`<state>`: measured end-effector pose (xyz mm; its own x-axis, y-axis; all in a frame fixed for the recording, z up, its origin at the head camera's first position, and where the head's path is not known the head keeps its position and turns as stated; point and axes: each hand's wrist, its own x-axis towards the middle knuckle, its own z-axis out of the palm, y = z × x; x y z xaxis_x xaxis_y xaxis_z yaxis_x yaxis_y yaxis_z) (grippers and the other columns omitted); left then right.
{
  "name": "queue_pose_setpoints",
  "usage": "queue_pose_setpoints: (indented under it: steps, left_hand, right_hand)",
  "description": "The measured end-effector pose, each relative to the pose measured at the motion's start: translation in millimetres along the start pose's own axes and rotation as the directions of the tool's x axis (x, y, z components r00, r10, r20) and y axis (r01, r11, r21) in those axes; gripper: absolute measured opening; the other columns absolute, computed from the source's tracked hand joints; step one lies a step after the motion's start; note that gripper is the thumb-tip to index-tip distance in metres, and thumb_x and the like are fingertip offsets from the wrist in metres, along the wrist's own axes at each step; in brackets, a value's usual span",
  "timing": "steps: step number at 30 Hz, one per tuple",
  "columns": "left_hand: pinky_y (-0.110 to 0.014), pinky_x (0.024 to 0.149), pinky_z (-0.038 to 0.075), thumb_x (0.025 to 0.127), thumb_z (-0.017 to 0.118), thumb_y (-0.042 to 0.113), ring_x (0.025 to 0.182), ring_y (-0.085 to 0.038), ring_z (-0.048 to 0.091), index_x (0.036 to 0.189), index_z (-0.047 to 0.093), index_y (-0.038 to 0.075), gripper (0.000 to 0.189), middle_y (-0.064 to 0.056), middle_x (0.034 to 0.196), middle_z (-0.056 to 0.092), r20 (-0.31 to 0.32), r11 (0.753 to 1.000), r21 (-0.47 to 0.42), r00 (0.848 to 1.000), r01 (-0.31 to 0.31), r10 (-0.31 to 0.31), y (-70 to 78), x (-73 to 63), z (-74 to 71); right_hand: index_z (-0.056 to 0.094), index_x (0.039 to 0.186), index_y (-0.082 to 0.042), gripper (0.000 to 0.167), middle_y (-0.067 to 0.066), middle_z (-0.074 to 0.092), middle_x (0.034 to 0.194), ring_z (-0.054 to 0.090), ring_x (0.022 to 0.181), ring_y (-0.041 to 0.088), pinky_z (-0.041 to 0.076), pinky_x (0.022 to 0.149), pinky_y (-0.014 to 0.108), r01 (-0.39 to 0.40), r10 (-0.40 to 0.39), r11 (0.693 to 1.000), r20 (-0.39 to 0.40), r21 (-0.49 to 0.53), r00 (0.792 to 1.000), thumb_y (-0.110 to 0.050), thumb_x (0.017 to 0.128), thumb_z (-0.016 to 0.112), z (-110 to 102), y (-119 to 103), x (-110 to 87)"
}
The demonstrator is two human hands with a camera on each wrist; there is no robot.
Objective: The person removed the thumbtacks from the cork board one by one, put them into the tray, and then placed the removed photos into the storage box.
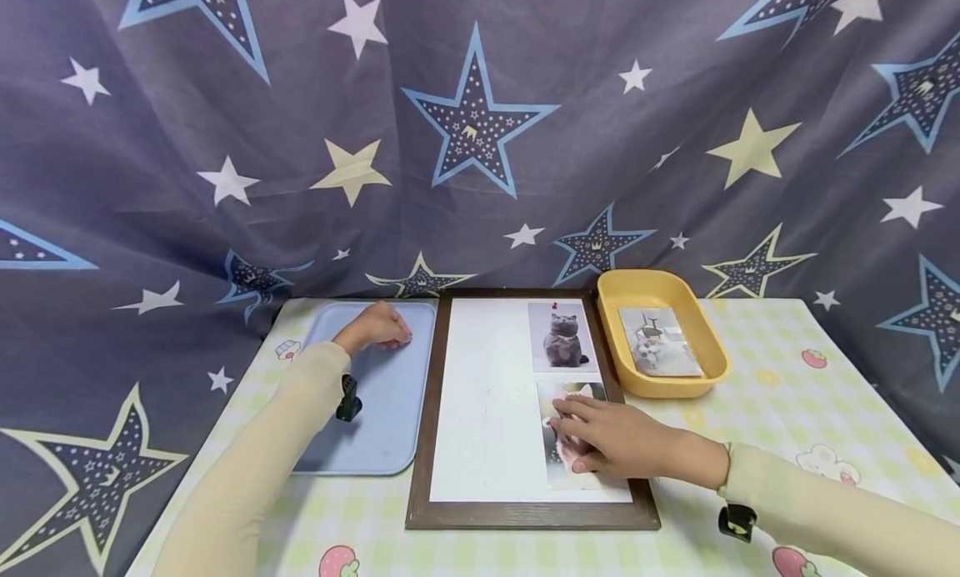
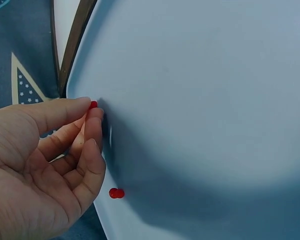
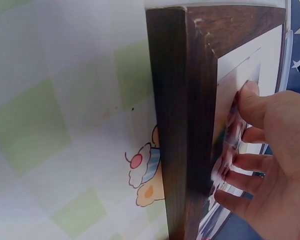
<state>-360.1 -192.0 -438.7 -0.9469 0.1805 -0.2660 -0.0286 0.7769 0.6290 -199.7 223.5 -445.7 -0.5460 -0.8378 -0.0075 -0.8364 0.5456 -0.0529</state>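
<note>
Over the blue tray [image 1: 367, 444], my left hand [image 1: 377, 325] pinches a red push pin [image 2: 93, 104] between thumb and index finger. Another red push pin [image 2: 117, 193] lies on the tray by its edge. My right hand [image 1: 618, 435] rests on a cat photo [image 1: 553, 460], fingers spread across it and partly hiding it. That photo lies on the white board [image 1: 491, 402] with a dark wooden frame [image 1: 532, 517]. Above it on the board is a grey cat photo [image 1: 564, 339], with a red push pin [image 1: 555, 306] at its top edge.
Right of the board stands a yellow basket [image 1: 667, 387] holding a photo [image 1: 660, 343] in a glossy sleeve. A checked tablecloth [image 1: 772, 410] covers the table, and a star-patterned curtain [image 1: 480, 227] hangs behind it. The tray stands close to the frame's left side.
</note>
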Motion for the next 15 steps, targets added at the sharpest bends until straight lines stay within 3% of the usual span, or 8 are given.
queue_pose_setpoints:
  steps: [15]
  left_hand:
    - [-0.026, 0.058, 0.052, 0.087, 0.074, 0.009, 0.060, -0.009, 0.056, 0.096, 0.077, -0.007, 0.019, -0.001, 0.064, 0.066, -0.002, 0.999, 0.037, 1.000, -0.002, 0.002, -2.1, 4.2, 3.0]
  right_hand:
    - [0.054, 0.146, -0.011, 0.059, 0.017, 0.053, 0.151, 0.052, 0.138, 0.038, 0.053, 0.104, 0.050, -0.029, 0.028, 0.999, 0.031, 0.025, 0.999, -0.044, 0.097, 0.064, -3.1, -1.6, 1.1]
